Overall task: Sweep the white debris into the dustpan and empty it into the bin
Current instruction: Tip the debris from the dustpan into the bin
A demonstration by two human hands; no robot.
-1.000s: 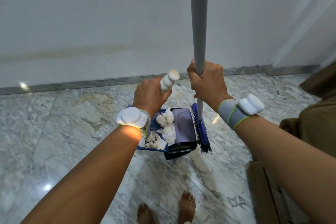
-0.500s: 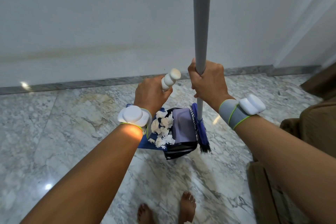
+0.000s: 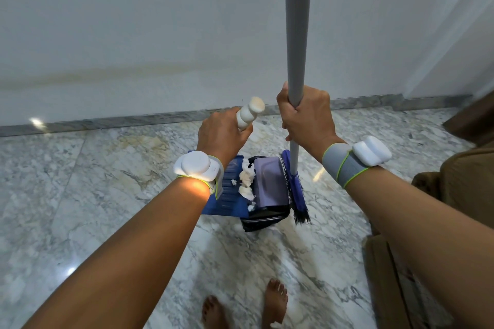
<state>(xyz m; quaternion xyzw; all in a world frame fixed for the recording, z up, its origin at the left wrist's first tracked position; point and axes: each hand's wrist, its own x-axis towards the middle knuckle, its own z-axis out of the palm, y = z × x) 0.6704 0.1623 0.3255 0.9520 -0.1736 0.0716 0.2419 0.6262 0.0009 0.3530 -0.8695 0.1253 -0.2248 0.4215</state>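
Observation:
My left hand (image 3: 223, 135) grips the white handle (image 3: 250, 113) of the blue dustpan (image 3: 230, 195), which is tilted over a small dark bin (image 3: 267, 218) with a grey-purple flap lid (image 3: 270, 181). White debris (image 3: 246, 180) slides from the pan's edge into the bin's opening. My right hand (image 3: 307, 117) is closed around the grey broom pole (image 3: 297, 29). The blue broom head (image 3: 295, 187) with dark bristles stands just right of the bin.
A marble floor (image 3: 93, 195) runs to a white wall (image 3: 160, 35) with a grey skirting. Brown furniture or fabric (image 3: 459, 187) lies at the right. My bare feet (image 3: 275, 299) stand at the bottom edge. White sensors are strapped to both wrists.
The dustpan has tipped further towards the bin. The pile of white debris has slid off the pan towards the bin opening; less shows on the pan now.

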